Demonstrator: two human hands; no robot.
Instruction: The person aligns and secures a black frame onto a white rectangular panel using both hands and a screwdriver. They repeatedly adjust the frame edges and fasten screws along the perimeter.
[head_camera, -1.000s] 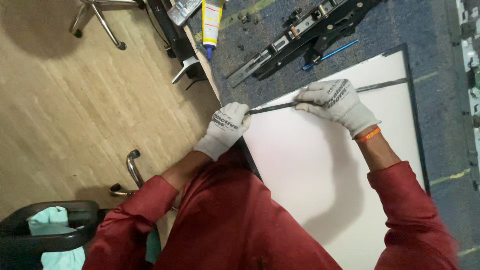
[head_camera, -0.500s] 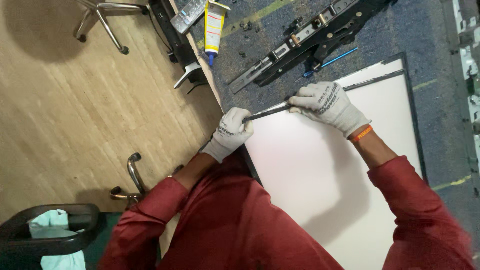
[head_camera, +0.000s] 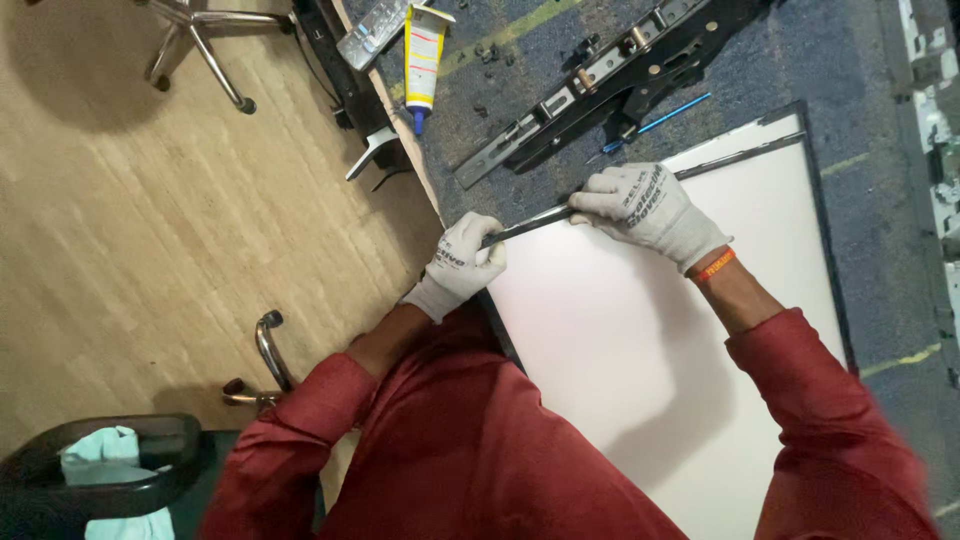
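We gripped a thin dark metal strip (head_camera: 530, 225) (lying along the smooth white panel's (head_camera: 640, 340) edge), knit-gloved left hand (head_camera: 462, 262) and right hand (head_camera: 645, 205) fingers curled closed around it.

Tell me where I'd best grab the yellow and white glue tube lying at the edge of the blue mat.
Probably grip the yellow and white glue tube across its wide flat body, coming down from above. It lies flat with its blue nozzle pointing toward the wooden floor, and the body's long sides look clear; the nozzle end is too narrow.

A yellow and white tube (head_camera: 422, 55) with a blue tip lies beside a grey remote-like slab (head_camera: 372, 32).
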